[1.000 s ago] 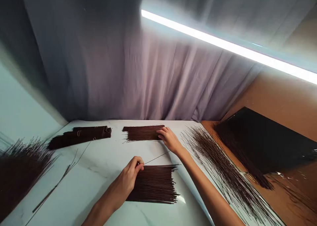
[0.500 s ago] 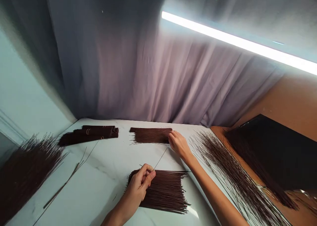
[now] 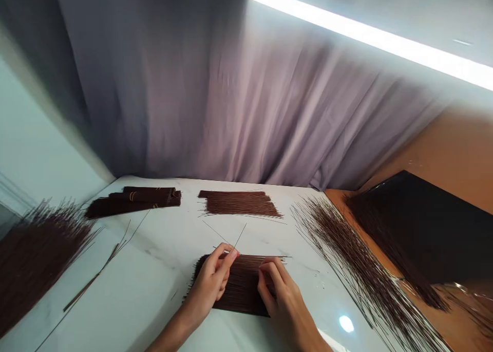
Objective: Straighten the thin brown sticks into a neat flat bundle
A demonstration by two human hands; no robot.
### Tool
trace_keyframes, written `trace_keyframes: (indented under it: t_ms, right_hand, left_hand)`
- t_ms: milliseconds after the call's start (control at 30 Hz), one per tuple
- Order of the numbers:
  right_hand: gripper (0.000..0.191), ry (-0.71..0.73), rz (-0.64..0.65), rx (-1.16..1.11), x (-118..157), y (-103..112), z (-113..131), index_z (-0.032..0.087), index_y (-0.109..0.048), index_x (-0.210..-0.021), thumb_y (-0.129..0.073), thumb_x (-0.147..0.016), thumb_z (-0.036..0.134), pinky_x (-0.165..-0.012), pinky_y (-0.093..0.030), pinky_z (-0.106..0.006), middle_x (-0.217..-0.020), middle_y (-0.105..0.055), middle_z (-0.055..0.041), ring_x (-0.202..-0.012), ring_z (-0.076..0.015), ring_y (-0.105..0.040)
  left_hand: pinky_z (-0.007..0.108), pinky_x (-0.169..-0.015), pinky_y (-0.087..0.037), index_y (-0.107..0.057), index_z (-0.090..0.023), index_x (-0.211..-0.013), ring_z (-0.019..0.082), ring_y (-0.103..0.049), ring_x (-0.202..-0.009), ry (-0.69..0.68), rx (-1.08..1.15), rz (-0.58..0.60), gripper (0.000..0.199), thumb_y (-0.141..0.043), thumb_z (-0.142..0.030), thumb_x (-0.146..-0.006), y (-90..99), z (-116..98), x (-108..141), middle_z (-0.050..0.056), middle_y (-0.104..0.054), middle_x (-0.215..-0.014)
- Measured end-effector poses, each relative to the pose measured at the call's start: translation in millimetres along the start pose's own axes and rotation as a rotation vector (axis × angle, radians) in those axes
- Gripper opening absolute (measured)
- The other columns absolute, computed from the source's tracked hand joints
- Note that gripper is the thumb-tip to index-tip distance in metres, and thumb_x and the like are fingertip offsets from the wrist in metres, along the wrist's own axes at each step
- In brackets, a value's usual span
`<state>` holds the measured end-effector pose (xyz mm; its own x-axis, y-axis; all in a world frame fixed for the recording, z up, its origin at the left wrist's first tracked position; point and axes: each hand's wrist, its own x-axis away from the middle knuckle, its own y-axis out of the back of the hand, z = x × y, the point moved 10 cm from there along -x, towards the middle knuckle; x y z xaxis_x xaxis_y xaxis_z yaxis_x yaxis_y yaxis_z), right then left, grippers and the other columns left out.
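Observation:
My left hand [image 3: 213, 275] is closed, its thumb and forefinger pinching a thin brown stick [image 3: 241, 235] that slants up and to the right. Under both hands lies the near stack of thin brown sticks [image 3: 244, 285], set crosswise on the table. Over the stack's right part, my right hand [image 3: 281, 290] is closed in a pinch. A second thin stick [image 3: 214, 230] slants up-left past my left fingertips, in line with the right hand's pinch; its middle is lost against the stack. Farther back sits another flat stack of sticks [image 3: 241, 203], apart from both hands.
Tied dark bundles [image 3: 142, 200] lie at the back left of the white marbled table [image 3: 154, 275]. A large stick pile [image 3: 42, 259] fills the left edge, with a few loose sticks [image 3: 98, 275] beside it. Long sticks [image 3: 358, 259] run along the right, near a black sheet [image 3: 423, 228].
My right hand has come from the far stack back to the near stack. A second slanting stick now shows by my left hand, which still pinches its stick. The view has tilted slightly.

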<state>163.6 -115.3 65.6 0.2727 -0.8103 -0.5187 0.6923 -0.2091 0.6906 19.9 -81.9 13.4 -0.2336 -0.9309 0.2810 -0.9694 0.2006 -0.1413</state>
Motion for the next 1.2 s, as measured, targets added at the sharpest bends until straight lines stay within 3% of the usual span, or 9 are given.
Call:
trace_keyframes:
  t_ms: [100,300,433,567,700,833,1100,1200]
  right_hand:
    - [0.014,-0.017,-0.018,-0.013,-0.1,-0.6,0.8,0.024,-0.048,-0.099,-0.042,-0.102,0.011,-0.066,-0.053,-0.025,-0.093,-0.056,-0.0034,-0.075,-0.0155,-0.061]
    - [0.013,-0.018,-0.042,-0.040,-1.9,0.6,9.2,0.023,-0.050,-0.103,-0.042,-0.103,0.013,-0.069,-0.055,-0.025,-0.094,-0.058,-0.0038,-0.077,-0.0157,-0.063]
    - [0.014,-0.021,-0.058,-0.085,-5.0,3.2,12.5,0.024,-0.052,-0.104,-0.042,-0.104,0.014,-0.072,-0.056,-0.025,-0.097,-0.059,-0.0048,-0.080,-0.0160,-0.065]
    - [0.017,-0.035,-0.032,-0.118,-6.2,2.9,12.3,0.024,-0.054,-0.107,-0.040,-0.105,0.015,-0.073,-0.056,-0.026,-0.099,-0.060,-0.0069,-0.080,-0.0167,-0.065]
    - [0.023,-0.031,-0.018,-0.154,-3.4,-0.5,10.0,0.024,-0.055,-0.111,-0.036,-0.105,0.013,-0.073,-0.055,-0.027,-0.102,-0.060,-0.0085,-0.083,-0.0171,-0.063]
    - [0.022,-0.034,-0.035,-0.201,-3.1,-3.3,6.3,0.025,-0.056,-0.108,-0.038,-0.105,0.012,-0.074,-0.054,-0.026,-0.101,-0.059,-0.0070,-0.084,-0.0165,-0.064]
    - [0.019,-0.046,-0.062,-0.284,4.4,-8.0,2.7,0.024,-0.056,-0.103,-0.039,-0.105,0.016,-0.071,-0.052,-0.027,-0.097,-0.059,-0.0058,-0.081,-0.0171,-0.061]
    - [0.021,-0.096,-0.011,-0.340,-7.4,-3.2,-10.2,0.022,-0.056,-0.091,-0.041,-0.106,0.023,-0.065,-0.049,-0.025,-0.085,-0.059,-0.0028,-0.073,-0.0158,-0.058]
  left_hand:
    - [0.014,-0.035,-0.003,-0.055,-0.024,-0.093,0.006,-0.005,-0.045,0.042,0.001,-0.016,0.045,-0.055,-0.069,-0.090,2.2,5.1,-2.7,-0.014,-0.014,-0.058]
    - [0.012,-0.031,-0.018,-0.058,-0.019,-0.079,0.003,-0.021,-0.039,-0.119,0.010,-0.090,0.053,-0.064,-0.072,-0.080,12.1,-6.7,-8.8,-0.011,-0.033,-0.057]
    - [0.012,-0.035,-0.012,-0.052,-0.019,-0.071,0.004,-0.013,-0.043,-0.130,0.021,-0.147,0.051,-0.065,-0.068,-0.083,17.5,-5.6,-7.8,-0.013,-0.023,-0.055]
    - [0.013,-0.035,-0.012,-0.057,-0.019,-0.077,0.005,-0.015,-0.043,-0.097,-0.017,-0.153,0.049,-0.062,-0.067,-0.086,17.8,-2.5,-5.3,-0.012,-0.026,-0.054]
    - [0.012,-0.035,-0.011,-0.059,-0.019,-0.080,0.005,-0.016,-0.042,-0.090,-0.012,-0.138,0.048,-0.061,-0.066,-0.088,14.5,-5.1,-2.6,-0.012,-0.029,-0.050]
    - [0.012,-0.035,-0.017,-0.058,-0.019,-0.080,0.004,-0.023,-0.044,-0.119,0.047,-0.091,0.045,-0.063,-0.063,-0.088,6.6,-14.0,1.6,-0.009,-0.039,-0.059]
    - [0.014,-0.040,-0.016,-0.056,-0.018,-0.079,0.005,-0.021,-0.049,-0.163,0.056,-0.069,0.043,-0.059,-0.058,-0.094,4.3,-21.5,10.0,-0.009,-0.035,-0.061]
    - [0.015,-0.039,-0.016,-0.057,-0.018,-0.078,0.005,-0.022,-0.047,-0.115,0.044,0.042,0.043,-0.059,-0.059,-0.093,-9.7,-14.8,18.9,-0.009,-0.038,-0.058]
